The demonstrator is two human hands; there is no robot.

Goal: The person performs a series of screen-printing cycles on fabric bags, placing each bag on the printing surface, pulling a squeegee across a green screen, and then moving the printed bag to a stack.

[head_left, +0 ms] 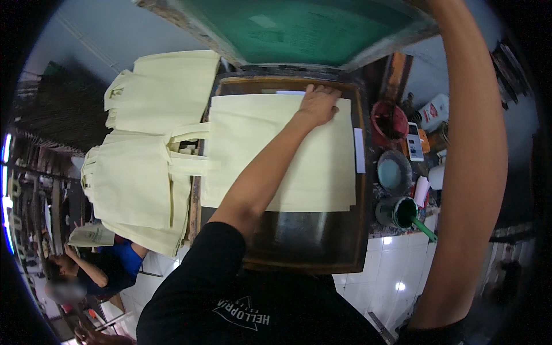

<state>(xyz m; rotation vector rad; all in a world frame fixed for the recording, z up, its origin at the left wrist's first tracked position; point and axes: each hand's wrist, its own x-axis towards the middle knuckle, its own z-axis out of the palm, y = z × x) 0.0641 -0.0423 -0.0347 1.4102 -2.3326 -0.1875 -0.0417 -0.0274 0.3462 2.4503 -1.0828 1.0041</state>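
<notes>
A cream fabric tote bag (259,138) lies flat on a dark, wood-edged board (310,244), its two straps (190,167) reaching off to the left. My left hand (321,103) rests on the bag's far edge near the right corner, palm down and fingers stretched. Above the board's far side, a printing screen (310,29) with green mesh and a stained frame is tilted up. My right arm reaches up along the right side toward the frame's right corner; the hand itself is cut off by the picture's top edge. White strips (359,150) lie along the board's right and far edges.
Stacked cream bags (138,178) lie left of the board. At right are a red bowl (390,121), a bowl of pale blue paint (394,172), a green paint pot (397,211), a phone (414,142) and a white bottle (434,112). A co-worker (103,264) holds a bag at lower left.
</notes>
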